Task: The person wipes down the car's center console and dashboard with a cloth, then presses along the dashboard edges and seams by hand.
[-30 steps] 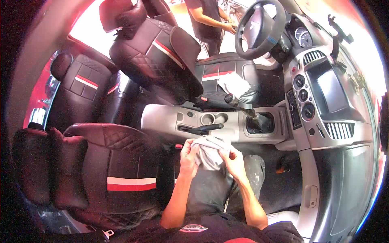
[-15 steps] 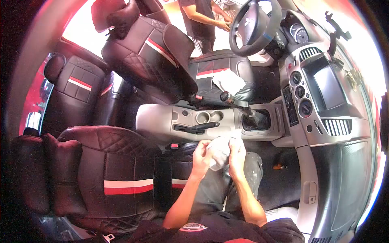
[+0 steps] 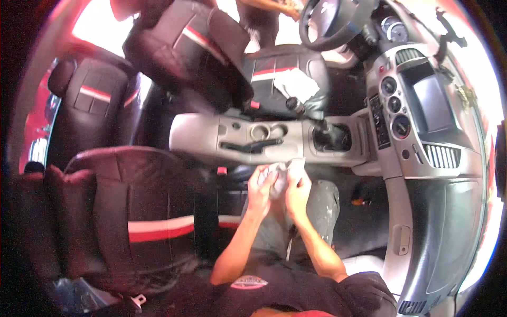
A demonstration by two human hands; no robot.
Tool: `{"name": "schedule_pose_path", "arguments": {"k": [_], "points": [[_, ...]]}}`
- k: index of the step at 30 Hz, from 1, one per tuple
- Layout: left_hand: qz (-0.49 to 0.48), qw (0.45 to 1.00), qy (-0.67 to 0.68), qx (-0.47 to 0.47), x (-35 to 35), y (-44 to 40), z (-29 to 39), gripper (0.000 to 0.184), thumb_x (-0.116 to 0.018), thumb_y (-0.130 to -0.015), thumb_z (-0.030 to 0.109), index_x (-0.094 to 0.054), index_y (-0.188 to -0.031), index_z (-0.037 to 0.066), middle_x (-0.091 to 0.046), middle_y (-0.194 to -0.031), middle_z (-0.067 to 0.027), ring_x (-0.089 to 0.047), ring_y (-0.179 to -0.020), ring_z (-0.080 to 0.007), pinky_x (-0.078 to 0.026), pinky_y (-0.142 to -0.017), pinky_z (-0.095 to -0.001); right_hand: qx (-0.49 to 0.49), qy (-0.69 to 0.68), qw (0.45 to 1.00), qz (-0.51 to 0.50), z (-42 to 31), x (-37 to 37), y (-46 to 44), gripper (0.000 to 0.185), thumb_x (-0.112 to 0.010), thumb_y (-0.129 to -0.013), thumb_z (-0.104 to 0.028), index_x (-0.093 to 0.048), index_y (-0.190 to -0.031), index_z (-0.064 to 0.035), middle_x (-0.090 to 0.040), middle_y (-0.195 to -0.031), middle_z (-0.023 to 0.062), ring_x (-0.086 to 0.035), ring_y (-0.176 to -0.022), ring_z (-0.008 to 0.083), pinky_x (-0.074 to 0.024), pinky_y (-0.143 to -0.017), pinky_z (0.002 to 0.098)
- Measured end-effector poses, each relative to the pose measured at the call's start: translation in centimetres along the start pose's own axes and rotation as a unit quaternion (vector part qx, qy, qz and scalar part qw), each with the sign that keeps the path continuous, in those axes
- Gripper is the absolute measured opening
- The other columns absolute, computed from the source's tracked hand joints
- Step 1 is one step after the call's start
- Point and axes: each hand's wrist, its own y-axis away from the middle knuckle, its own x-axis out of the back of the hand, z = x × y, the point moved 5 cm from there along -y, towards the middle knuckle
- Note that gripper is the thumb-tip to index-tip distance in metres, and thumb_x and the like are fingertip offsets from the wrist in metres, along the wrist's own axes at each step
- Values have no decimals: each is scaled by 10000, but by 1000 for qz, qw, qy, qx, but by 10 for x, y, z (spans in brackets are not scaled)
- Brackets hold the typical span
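Observation:
A crumpled white cloth [image 3: 280,182] is bunched between my two hands, just in front of the centre console [image 3: 198,138]. My left hand [image 3: 259,191] is closed on the cloth's left side. Gripping the right side of it is my right hand [image 3: 297,191], with fingers curled and a piece of fabric sticking up above them. Below the cloth are my grey trousers [image 3: 323,211], spotted with pale marks. Nearest to the hands on the console are the handbrake lever [image 3: 253,145] and the gear lever [image 3: 325,124].
Another white cloth [image 3: 298,84] lies on the driver's seat [image 3: 264,66]. The steering wheel [image 3: 338,31] is beyond it. The dashboard screen [image 3: 433,103] and glovebox [image 3: 454,227] are on the right. A person [image 3: 261,24] stands outside the far door.
The view has shifted, so the cabin sits slightly higher in it. The cloth is more tightly bunched between my hands. The person outside shows less.

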Motion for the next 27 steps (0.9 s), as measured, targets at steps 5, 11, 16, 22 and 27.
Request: {"name": "schedule_pose_path", "arguments": {"k": [5, 11, 16, 22, 27], "points": [[20, 998, 15, -52, -4, 10, 16, 270, -726, -953, 70, -606, -1195, 51, -623, -976, 20, -631, -928, -86, -531, -860, -256, 52, 46, 998, 6, 10, 20, -18, 151, -666, -1003, -142, -606, -1039, -8, -612, -1048, 75, -579, -974, 176, -472, -879, 333], [-98, 983, 108, 110, 5, 11, -20, 339, -727, -969, 139, -611, -1270, 35, -692, -1117, -35, -679, -1010, -126, -576, -892, -305, -53, -13, 998, -29, 53, 6, -20, 338, -620, -1053, -259, -495, -1292, -54, -569, -1196, 110, -542, -1101, 209, -444, -990, 378], [45, 995, -25, 90, 52, -12, 14, 206, -689, -981, 71, -671, -1181, 26, -703, -1050, -21, -672, -936, -122, -570, -858, -297, -31, 60, 997, -31, 77, 27, -38, 338, -597, -1063, -249, -481, -1325, -70, -564, -1142, 77, -568, -956, 157, -490, -873, 327], [252, 704, -587, -312, 108, -98, 179, 249, -721, -918, 103, -678, -1142, 2, -718, -1175, -170, -691, -1068, -348, -528, -972, -406, -135, -29, 990, -12, 95, 78, -60, 462, -420, -1124, -415, -685, -1012, -54, -621, -800, 0, -568, -712, 92, -454, -699, 254], [142, 512, -761, -373, 162, -163, 120, 376, -701, -871, 60, -646, -1243, 46, -623, -1402, -153, -533, -1363, -374, -445, -1134, -484, -161, -45, 985, -48, 131, 76, -64, 542, -379, -1119, -494, -691, -989, -72, -626, -778, -5, -564, -691, 99, -433, -679, 256]]}}
